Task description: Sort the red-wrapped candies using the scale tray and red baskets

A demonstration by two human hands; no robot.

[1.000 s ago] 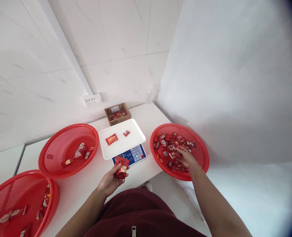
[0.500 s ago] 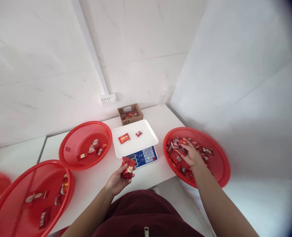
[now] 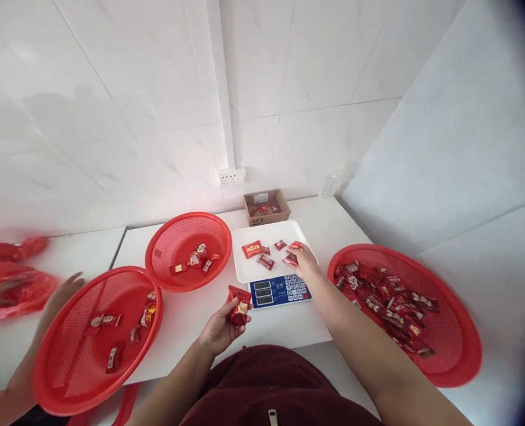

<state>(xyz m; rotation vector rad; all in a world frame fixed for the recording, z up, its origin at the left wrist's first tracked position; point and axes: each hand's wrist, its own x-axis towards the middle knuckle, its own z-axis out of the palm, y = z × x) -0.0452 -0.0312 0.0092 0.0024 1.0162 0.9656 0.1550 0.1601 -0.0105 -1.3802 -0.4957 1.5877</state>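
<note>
Red wrapped packets (image 3: 239, 306) are held in my left hand (image 3: 220, 329), just in front of the scale's keypad panel (image 3: 280, 291). Over the right side of the white scale tray (image 3: 245, 273) is my right hand (image 3: 304, 258), its fingers closed on small red packets (image 3: 291, 258). On the tray lie a larger red packet (image 3: 253, 249) and several smaller ones, one of them a dark red packet (image 3: 266, 262). At the right stands a red basket (image 3: 460, 331) holding a heap of red packets (image 3: 393, 302).
Two more red baskets, a back one (image 3: 165, 242) and a front one (image 3: 62, 343), hold a few packets at the left. Behind the tray sits a cardboard box (image 3: 269, 219). Another person's hands are by red plastic bags (image 3: 23, 287) at far left.
My right hand has left the right basket and come over the tray with packets. More small packets lie on the tray. The view has shifted left, bringing another person's arm into sight.
</note>
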